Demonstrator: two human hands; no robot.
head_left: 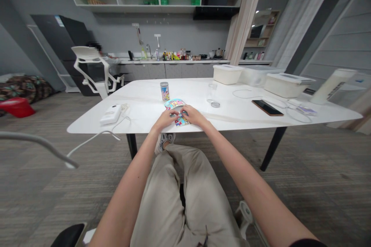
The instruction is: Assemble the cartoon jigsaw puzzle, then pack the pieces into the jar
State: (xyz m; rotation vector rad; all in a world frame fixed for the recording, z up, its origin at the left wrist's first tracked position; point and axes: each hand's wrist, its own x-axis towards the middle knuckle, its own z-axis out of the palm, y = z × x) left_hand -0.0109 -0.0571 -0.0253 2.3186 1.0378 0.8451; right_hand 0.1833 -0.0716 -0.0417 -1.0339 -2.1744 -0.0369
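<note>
Near the front edge of the white table [139, 100], my left hand [165, 119] and my right hand [194, 115] meet with fingers curled inward and tips close together. What they pinch is too small to make out. Right at the fingers lies a colourful cartoon-printed sheet [182, 120], partly covered by them. A second bright printed piece [173, 103] shows just beyond; whether the two are joined I cannot tell. Behind these stands an upright can with a cartoon print [165, 91] and a grey lid. Farther right are a clear round lid [215, 104] and a transparent container [212, 89].
A white power strip [111, 114] with a cable lies on the left. To the right are a dark phone [267, 107], loose cables, lidded white bins [227, 74] and a tall white bottle [333, 85]. A person sits behind a white chair [92, 65] at the far left.
</note>
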